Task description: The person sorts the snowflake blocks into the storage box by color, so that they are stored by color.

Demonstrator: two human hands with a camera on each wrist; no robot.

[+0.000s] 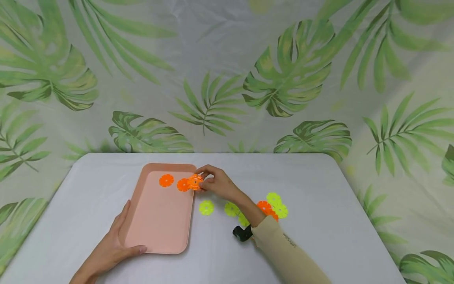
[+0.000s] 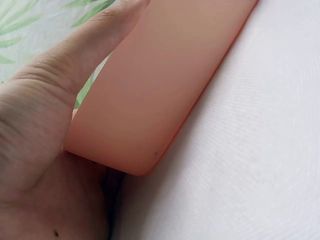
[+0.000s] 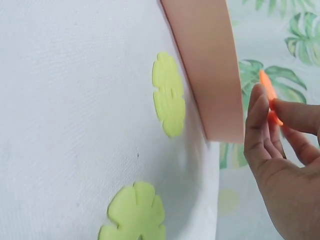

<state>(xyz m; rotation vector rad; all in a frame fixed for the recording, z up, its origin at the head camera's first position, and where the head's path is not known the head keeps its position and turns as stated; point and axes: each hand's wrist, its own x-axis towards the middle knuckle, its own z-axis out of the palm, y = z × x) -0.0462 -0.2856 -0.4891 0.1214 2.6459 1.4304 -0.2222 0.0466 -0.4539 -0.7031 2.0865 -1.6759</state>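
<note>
A pink tray [image 1: 159,232] lies on the white table, with two orange flower discs [image 1: 166,180] [image 1: 183,184] near its far end. My right hand [image 1: 213,182] pinches a third orange disc [image 1: 194,182] over the tray's right rim; in the right wrist view that orange disc [image 3: 270,100] shows edge-on between thumb and fingers. My left hand [image 1: 117,240] rests against the tray's near left corner, thumb along the front edge and fingers straight up the side. In the left wrist view the left hand [image 2: 45,150] lies against the tray wall [image 2: 160,90].
Yellow-green discs [image 1: 206,207] [image 1: 231,209] lie on the table [image 1: 319,189] right of the tray, with a small pile of green and orange discs [image 1: 274,205] beyond my forearm. A leaf-print cloth hangs behind the table. The table's edges curve at the far corners.
</note>
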